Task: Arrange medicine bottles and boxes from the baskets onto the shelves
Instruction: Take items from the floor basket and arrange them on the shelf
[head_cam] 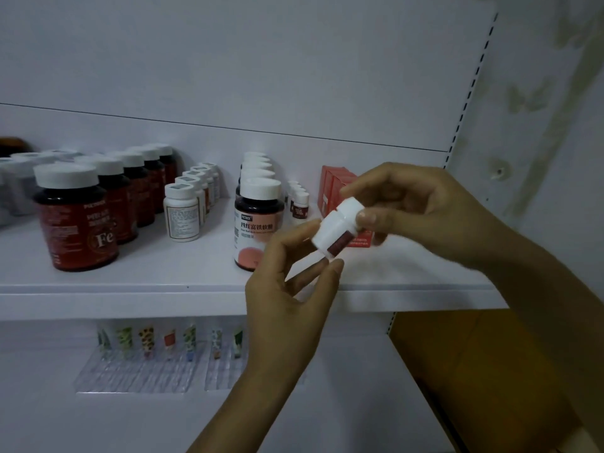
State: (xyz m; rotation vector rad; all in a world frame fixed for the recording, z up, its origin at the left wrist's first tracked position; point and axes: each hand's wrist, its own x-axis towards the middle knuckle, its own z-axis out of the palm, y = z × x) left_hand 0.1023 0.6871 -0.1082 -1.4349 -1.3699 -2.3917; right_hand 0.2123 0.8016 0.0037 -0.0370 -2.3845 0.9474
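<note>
A small white bottle with a dark red label (336,232) is held tilted in front of the white shelf (130,289). My right hand (425,217) pinches its cap end between thumb and fingers. My left hand (287,289) pinches its bottom end from below. Behind the bottle stand a row of the same small bottles (299,204), a row of dark bottles with pink labels (258,220) and red boxes (333,188).
Further left on the shelf stand rows of white pill bottles (183,210) and large dark red bottles marked Fe (76,220). The lower shelf holds small colourful tubes (147,341) in clear trays. A brown cardboard surface (474,371) lies at the lower right.
</note>
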